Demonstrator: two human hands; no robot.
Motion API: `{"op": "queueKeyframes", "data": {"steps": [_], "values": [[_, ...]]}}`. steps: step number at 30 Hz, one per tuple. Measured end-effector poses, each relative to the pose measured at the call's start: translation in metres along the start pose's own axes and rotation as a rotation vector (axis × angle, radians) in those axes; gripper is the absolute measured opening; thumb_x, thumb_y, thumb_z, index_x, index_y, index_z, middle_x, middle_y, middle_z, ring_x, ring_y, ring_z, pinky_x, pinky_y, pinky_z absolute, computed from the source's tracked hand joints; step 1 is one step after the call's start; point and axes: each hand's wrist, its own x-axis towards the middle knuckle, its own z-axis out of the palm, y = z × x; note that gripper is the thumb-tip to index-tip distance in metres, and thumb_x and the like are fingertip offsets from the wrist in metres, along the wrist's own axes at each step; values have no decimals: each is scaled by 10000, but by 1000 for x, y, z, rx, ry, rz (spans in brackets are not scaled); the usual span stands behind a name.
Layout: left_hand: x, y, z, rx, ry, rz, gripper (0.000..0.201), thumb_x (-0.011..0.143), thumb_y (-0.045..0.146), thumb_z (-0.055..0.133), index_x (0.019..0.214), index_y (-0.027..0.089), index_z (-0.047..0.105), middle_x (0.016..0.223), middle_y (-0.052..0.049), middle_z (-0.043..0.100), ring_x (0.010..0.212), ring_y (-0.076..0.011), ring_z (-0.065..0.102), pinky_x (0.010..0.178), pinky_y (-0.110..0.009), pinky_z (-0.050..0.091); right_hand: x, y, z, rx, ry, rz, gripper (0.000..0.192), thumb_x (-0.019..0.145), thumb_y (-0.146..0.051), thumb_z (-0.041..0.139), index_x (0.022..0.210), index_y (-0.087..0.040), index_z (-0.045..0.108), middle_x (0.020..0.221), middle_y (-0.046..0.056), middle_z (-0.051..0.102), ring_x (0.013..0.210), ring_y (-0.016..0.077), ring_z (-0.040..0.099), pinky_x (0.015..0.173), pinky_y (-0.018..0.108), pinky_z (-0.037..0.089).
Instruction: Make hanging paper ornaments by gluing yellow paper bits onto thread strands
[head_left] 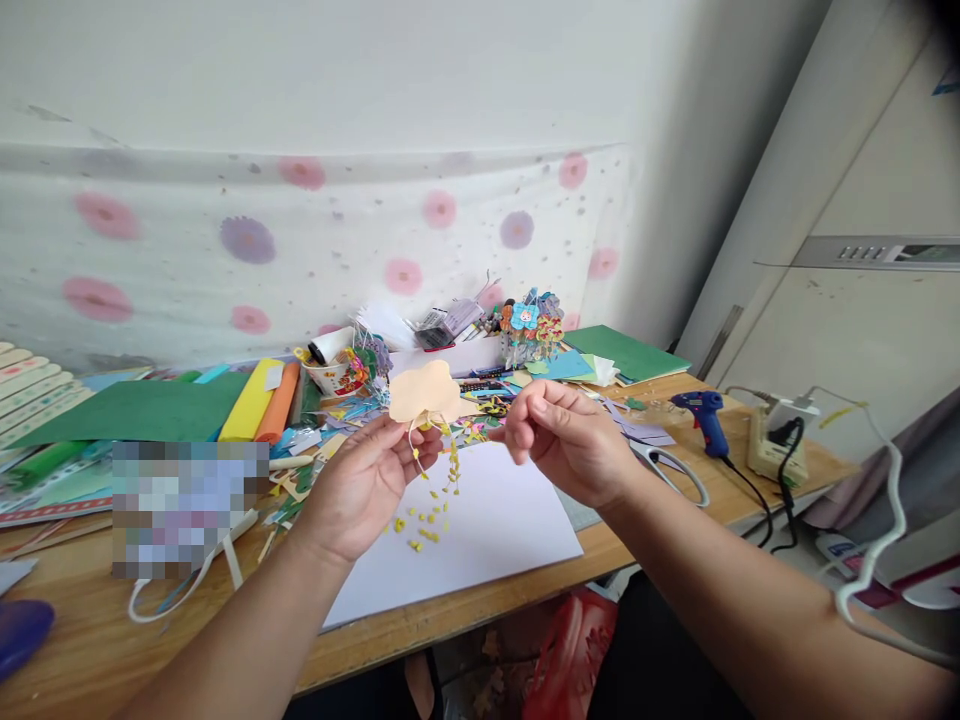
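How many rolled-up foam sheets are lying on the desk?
2: a yellow roll and an orange roll, side by side left of the left hand. Clutter may hide more.

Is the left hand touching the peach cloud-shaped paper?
Touching. The head view shows the left hand with its fingertips pinching the lower edge of the cloud-shaped paper, held above the white sheet.

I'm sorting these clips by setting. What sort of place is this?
Probably a home craft desk: coloured paper sheets, a blue glue gun and scissors crowd the wooden table.

cloud cutout (424, 391): matt paper | sheet (480, 530): smooth wht paper | table (90, 640): wood
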Motion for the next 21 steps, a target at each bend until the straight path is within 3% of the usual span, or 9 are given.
{"op": "queueKeyframes", "data": {"steps": [3,7,10,12,15,19,21], "values": [[3,2,-5,13,23,13,72,728,170,746,782,147,704,712,-42,705,770,-193,692,749,-330,579,2,3,-11,-141,64,102,294,752,-431,744,696,-181,601,519,-62,507,446,68,397,579,253,433],[4,8,-8,23,24,32,101,693,177,773,754,136,704,693,-39,693,746,-190,686,726,-326,583,4,4,-25,-558,61,264,263,774,-416,666,699,-172,602,509,-50,479,464,83,380,484,226,291],[3,13,-10,18,25,59,106,680,184,783,726,137,701,673,-26,681,730,-182,680,716,-321,587,3,-2,-37,-1049,-71,310,176,824,-307,585,735,-167,641,590,-9,568,546,113,469,530,238,319],[2,15,-13,10,23,77,102,686,189,780,712,140,694,667,-17,676,734,-178,677,710,-314,588,2,-6,-49,-1358,-234,321,164,840,-239,560,739,-168,668,680,21,643,616,132,526,575,247,341],[2,18,-18,8,16,88,87,702,190,768,741,148,703,684,-12,681,752,-176,677,695,-300,589,0,-11,-75,-1730,-370,458,172,805,-148,575,678,-172,688,696,49,681,627,159,557,578,268,322],[3,18,-20,2,12,108,73,692,174,766,676,155,698,672,-16,688,742,-182,684,698,-301,596,0,-15,-99,-1945,-164,549,225,717,-41,594,521,-143,635,601,109,650,578,196,567,548,289,291],[3,17,-18,-7,4,100,94,680,167,769,636,152,687,641,-17,682,721,-187,688,703,-315,602,1,-15,-95,-1942,-73,487,216,805,-101,551,644,-141,690,674,112,674,623,199,584,565,286,316]]}}
